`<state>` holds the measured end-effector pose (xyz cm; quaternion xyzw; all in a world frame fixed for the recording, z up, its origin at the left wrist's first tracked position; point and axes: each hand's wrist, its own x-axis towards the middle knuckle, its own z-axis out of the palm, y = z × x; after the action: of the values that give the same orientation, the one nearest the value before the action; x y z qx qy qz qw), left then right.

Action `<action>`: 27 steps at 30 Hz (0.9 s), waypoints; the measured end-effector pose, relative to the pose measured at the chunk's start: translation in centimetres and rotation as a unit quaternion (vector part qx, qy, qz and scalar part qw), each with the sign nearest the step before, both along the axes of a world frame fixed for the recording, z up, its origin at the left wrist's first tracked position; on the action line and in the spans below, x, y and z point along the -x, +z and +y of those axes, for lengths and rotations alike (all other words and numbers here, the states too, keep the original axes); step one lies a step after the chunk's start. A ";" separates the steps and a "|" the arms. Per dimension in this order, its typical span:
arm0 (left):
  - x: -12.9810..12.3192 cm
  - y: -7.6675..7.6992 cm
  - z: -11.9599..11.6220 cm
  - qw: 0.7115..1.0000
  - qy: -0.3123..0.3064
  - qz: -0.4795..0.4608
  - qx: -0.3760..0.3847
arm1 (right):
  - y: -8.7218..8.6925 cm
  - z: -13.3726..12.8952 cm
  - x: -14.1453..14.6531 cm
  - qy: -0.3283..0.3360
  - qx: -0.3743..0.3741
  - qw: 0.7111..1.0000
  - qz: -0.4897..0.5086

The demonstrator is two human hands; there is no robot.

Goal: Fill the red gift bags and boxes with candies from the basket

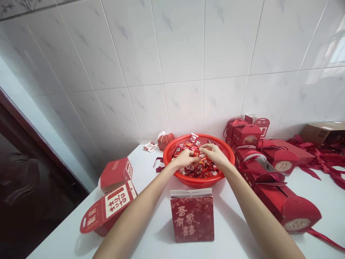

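Pale tiled wall [183, 54] right across the back, and there's the white table [229, 233] meeting it, its left edge slanting down toward the near corner. Over on the right, a crowd of red boxes [291, 203] packs that flank, the front one close beside the right forearm: little room to swing out there! The red basket [199, 182] takes the centre, near the wall, its right rim close against those boxes. Two more boxes on the left, a plain-topped one [115, 174] and a lettered one [118, 201], hug the table's edge. Far right, a cardboard box [323, 131] behind a tangle of ribbon [320, 156]. Front and centre, the dark red carton [192, 223] stands upright between the forearms, pale flaps up, white tabletop showing on both sides.

And here are the hands, inside the basket's rim! Left hand [185, 158] and right hand [214, 154], fingers bent, tips nearly meeting; whether either grips anything, can't tell. Behind the rim's left side, a small red pouch [165, 141], a card [150, 146] just beside it. Smallest of all, the wrapped sweets [205, 171], heaped in the basket right under those fingers.
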<state>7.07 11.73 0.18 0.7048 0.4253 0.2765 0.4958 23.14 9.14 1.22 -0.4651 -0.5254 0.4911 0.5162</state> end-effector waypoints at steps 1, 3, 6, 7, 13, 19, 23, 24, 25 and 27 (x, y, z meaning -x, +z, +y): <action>0.0 0.0 0.0 1.000 0.002 0.001 -0.005 | 0.0 -0.1 0.0 0.005 0.003 1.000 -0.002; 0.1 -0.1 0.0 1.000 0.005 0.006 -0.016 | 0.0 -0.2 0.0 0.010 0.009 1.000 -0.005; 0.3 -0.3 0.1 0.998 0.002 0.033 -0.055 | 0.0 -0.2 0.1 0.006 0.011 1.000 -0.006; 0.3 -0.4 0.1 0.997 -0.001 0.044 -0.069 | 0.0 -0.2 0.1 0.002 0.011 1.000 -0.006; 0.3 -0.2 0.1 0.970 0.070 0.151 -0.175 | -0.2 0.2 0.0 -0.030 0.003 0.999 -0.030; 0.2 0.6 -0.4 0.943 0.128 0.218 -0.216 | -0.6 0.4 -0.2 -0.063 -0.005 0.995 -0.073; -0.3 0.4 -1.0 0.947 -0.044 0.276 -0.161 | -0.5 0.0 -0.1 -0.057 0.005 0.992 -0.110; -0.4 0.3 -1.0 0.941 -0.080 0.293 -0.151 | -0.4 0.0 0.0 -0.056 0.008 0.991 -0.120; -0.5 0.2 -0.9 0.933 -0.103 0.311 -0.148 | -0.4 -0.1 0.0 -0.056 0.012 0.990 -0.129; -0.6 0.1 -0.6 0.918 -0.117 0.346 -0.154 | -0.4 -0.1 0.0 -0.060 0.016 0.988 -0.144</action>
<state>7.70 11.09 0.26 0.8687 0.4372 0.0177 0.2322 23.13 9.07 0.82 -0.5699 -0.5575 0.3959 0.4557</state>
